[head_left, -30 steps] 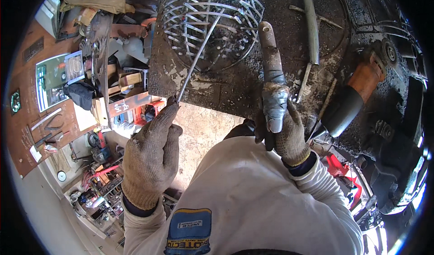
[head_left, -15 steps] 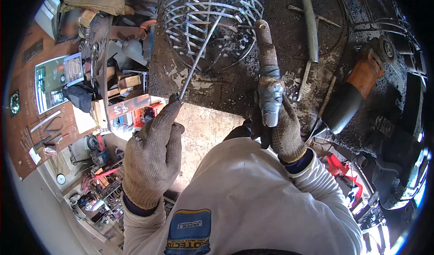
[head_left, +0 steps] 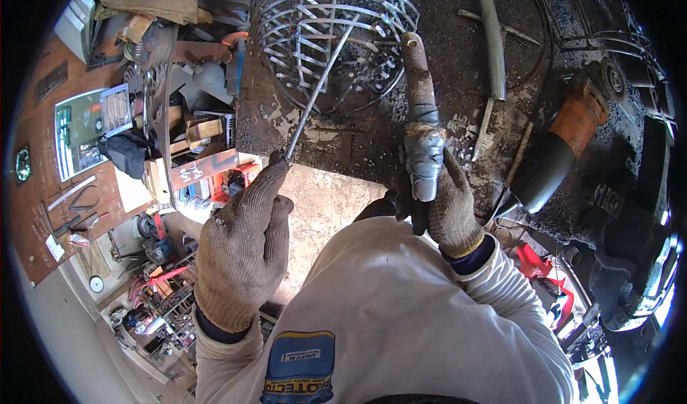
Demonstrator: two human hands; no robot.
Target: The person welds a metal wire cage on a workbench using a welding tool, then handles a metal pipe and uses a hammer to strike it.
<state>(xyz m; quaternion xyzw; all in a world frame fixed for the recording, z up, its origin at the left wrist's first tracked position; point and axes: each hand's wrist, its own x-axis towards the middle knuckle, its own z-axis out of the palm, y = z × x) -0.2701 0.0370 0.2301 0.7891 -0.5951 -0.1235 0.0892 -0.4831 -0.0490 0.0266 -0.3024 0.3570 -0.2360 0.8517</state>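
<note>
My gloved left hand [head_left: 243,246] is closed, with a thin metal rod [head_left: 315,93] coming out past its fingertips. The rod slants up to the right, its far end over a round metal-bar frame [head_left: 336,42] of curved bands and short crosspieces. My gloved right hand [head_left: 452,207] grips a thick, worn tube-shaped tool [head_left: 422,121], wrapped in grey tape around its middle and lower part. The tool points away from me, its brown upper end beside the frame's right side. The right hand's fingers are partly hidden behind the tool.
The frame lies on a dark, grimy worktable [head_left: 351,143]. Right of it lie a pale stick [head_left: 490,46] and an orange and black angle grinder [head_left: 565,143]. A board [head_left: 79,146] with tools and a cluttered shelf [head_left: 200,128] stand at left.
The taped tool in my right hand has shifted very slightly left. My left hand and the rod have barely moved, a touch to the right.
</note>
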